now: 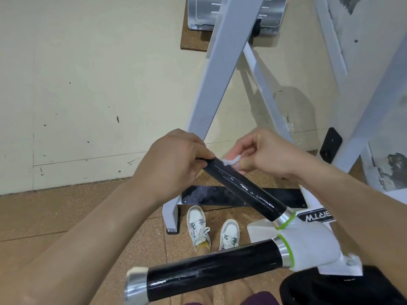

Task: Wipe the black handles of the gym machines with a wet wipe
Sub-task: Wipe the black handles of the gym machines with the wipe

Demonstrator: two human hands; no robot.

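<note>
Cork flooring [66, 216] and a cream wall [88, 73] are seen behind a white frame [213, 84]. One black handle [244, 189] is gripped at its far end by the left hand [174, 159]; a wipe [231, 161] is pinched against it by the right hand [262, 155].

1. A cream wall [77, 84], marked with dark scuffs, is seen in the background.
2. A cork-patterned floor [55, 212] is laid at its foot.
3. A pair of white sneakers [197, 225] is planted on that floor, just beside a black base plate [209, 195].
4. White frame beams [218, 73] are crossed in front of the wall.
5. A grey metal plate [204, 12] is mounted high up, against a brown board [192, 40].
</note>
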